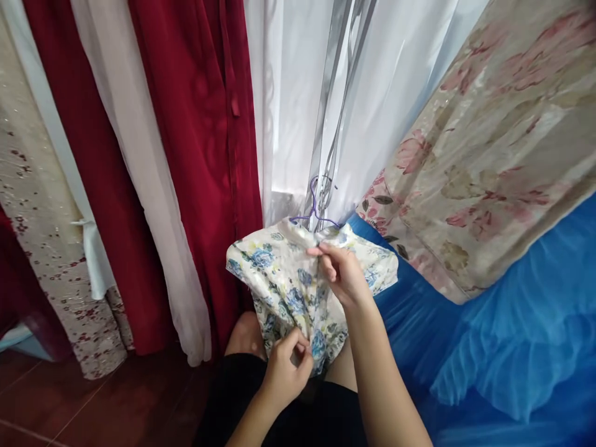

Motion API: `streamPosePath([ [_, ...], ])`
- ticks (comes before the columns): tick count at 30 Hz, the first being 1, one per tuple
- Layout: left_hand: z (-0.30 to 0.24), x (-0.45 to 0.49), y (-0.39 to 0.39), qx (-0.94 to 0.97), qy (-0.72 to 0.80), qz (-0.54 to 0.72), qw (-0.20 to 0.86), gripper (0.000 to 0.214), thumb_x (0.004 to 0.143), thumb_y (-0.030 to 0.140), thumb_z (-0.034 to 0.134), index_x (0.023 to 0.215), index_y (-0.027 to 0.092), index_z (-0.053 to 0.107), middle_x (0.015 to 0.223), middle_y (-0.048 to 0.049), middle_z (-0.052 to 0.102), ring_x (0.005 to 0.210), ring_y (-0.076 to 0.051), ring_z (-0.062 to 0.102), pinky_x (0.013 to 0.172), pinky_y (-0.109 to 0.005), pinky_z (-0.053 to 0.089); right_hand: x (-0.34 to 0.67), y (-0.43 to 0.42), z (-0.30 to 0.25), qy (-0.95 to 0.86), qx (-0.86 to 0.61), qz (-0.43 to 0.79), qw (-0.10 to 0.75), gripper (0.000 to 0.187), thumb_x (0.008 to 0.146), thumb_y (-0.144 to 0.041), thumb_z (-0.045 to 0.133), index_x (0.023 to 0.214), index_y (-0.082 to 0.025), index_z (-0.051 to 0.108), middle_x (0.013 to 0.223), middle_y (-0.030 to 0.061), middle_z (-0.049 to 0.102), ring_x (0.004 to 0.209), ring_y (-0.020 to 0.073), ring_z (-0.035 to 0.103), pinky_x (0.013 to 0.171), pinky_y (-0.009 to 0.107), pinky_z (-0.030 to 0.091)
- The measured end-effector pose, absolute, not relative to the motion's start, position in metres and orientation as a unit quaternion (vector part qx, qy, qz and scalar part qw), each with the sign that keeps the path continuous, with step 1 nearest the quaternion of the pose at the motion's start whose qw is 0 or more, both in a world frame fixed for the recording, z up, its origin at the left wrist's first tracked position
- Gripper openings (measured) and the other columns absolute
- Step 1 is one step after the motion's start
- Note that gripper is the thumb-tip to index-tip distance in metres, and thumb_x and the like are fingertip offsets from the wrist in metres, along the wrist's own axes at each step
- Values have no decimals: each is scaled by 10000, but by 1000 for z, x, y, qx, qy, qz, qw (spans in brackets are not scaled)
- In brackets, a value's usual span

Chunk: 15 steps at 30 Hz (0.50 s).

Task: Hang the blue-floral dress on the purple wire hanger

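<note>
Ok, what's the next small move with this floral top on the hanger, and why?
Probably ease the left hand downward to smooth the floral top: the right hand pinches its front near the neck, just below the purple hanger, while the fabric between the two hands is bunched.

Soft daylight glows through the white curtain (288, 93); edges bend slightly.

The purple hanger (315, 211) shows only its hook and shoulder wires; the rest lies inside the floral garment (284, 279). The garment's lower end is hidden behind the left grip (286, 366), whose fingertips sink into the folds. The bottom edge cuts off the right forearm (386, 385), and the right edge cuts off the blue tulle (512, 323).
</note>
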<state>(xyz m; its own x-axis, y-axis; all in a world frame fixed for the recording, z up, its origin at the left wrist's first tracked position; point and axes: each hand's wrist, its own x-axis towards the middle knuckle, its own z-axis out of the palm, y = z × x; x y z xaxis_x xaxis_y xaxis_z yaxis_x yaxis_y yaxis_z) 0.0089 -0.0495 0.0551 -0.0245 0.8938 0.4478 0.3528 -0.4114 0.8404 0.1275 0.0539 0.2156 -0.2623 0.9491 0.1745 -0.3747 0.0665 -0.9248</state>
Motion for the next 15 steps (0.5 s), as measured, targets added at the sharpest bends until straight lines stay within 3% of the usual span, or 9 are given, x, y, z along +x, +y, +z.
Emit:
streamPosePath([
  [5, 41, 17, -57, 631, 496, 540, 255, 123, 835, 144, 559, 764, 222, 495, 634, 30, 526, 594, -156, 571, 598, -265, 449, 127, 64, 235, -529, -275, 592, 541, 304, 800, -367, 659, 661, -109, 738, 338, -59, 396, 338, 52, 279, 375, 215, 224],
  [10, 61, -14, -30, 697, 465, 471, 276, 109, 932, 198, 571, 831, 195, 611, 795, -12, 655, 767, -158, 636, 734, -265, 483, 115, 54, 214, -517, -304, 568, 564, 329, 837, -424, 665, 755, -122, 768, 393, -30, 510, 353, 60, 365, 395, 201, 242],
  [13, 110, -41, 2, 722, 413, 516, 205, 93, 965, 229, 577, 1012, 213, 656, 844, -9, 668, 807, -150, 639, 783, -264, 489, 108, 45, 206, -521, -327, 538, 577, 338, 873, -426, 638, 769, -129, 762, 401, -25, 529, 357, 62, 366, 403, 203, 243],
  [15, 151, -53, 23, 721, 371, 564, 155, 252, 985, 220, 557, 1229, 240, 617, 833, 8, 655, 776, -133, 630, 786, -258, 493, 105, 38, 207, -532, -341, 514, 581, 352, 900, -424, 610, 756, -133, 748, 397, -23, 533, 355, 65, 358, 407, 208, 248],
])
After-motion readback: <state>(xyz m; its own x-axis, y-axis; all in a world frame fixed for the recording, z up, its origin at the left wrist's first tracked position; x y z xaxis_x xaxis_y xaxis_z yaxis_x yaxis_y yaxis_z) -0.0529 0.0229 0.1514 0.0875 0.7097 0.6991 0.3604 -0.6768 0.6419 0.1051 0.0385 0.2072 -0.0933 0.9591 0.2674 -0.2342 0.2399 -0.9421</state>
